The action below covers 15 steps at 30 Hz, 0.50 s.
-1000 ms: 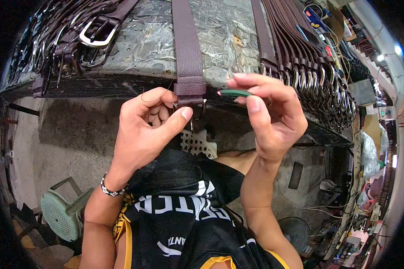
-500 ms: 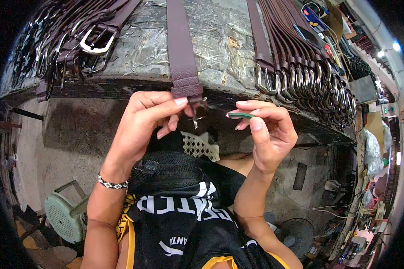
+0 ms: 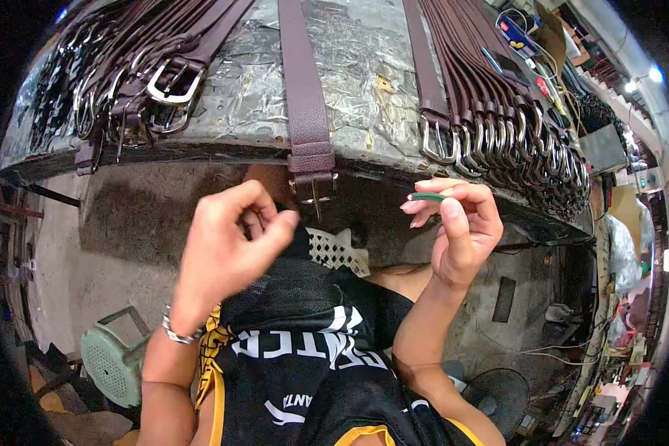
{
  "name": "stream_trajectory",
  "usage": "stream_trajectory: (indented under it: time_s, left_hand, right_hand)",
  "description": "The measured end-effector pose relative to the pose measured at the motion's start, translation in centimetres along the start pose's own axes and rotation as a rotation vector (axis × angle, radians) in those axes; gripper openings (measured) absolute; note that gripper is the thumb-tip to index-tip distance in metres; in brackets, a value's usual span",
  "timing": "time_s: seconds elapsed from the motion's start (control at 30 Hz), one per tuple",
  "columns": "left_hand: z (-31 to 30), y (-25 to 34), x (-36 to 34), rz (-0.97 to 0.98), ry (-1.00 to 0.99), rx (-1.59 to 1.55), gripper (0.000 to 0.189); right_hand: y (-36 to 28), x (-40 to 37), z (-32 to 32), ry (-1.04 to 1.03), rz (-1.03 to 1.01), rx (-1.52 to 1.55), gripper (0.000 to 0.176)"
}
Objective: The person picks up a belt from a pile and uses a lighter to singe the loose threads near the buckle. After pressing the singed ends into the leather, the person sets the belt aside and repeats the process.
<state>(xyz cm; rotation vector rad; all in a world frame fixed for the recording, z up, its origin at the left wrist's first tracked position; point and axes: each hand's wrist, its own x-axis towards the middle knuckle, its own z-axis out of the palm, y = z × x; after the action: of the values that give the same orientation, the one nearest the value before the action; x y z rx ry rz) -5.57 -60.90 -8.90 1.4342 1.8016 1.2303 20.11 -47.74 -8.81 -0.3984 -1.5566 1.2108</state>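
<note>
One dark brown belt (image 3: 308, 111) lies over the worktable, its end with a small metal prong and bar hanging past the front edge. Just left of and below that end is my left hand (image 3: 238, 234), away from the belt, with its fingers curled and the thumb near the index finger; whether anything small is between them cannot be made out. Over to the right, my right hand (image 3: 464, 230) pinches a thin, curved green strip (image 3: 427, 197) between thumb and fingers. The strip does not touch the belt.
Bunches of brown belts with metal buckles lie on the table's left (image 3: 175, 80) and right (image 3: 490, 137). A phone (image 3: 504, 65) rests at the back right. On the floor are a green stool (image 3: 111, 364) and a fan (image 3: 496, 394).
My left hand has let go of the belt's end and moved down and left. My right hand, still holding the green strip, has shifted slightly right.
</note>
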Motion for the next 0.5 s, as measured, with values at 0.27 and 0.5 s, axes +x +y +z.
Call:
stream_trajectory:
  time_s: [0.27,0.5]
  left_hand:
    - [4.2,2.9,2.8,0.338,0.454,0.521,0.055]
    - [2.4,3.2,3.1,0.165,0.349,0.312,0.039]
  right_hand:
    - [-0.5,-0.1,0.2,0.043,-0.006,0.033,0.012]
    - [-0.8,-0.2,0.0,0.066,0.012,0.050,0.010]
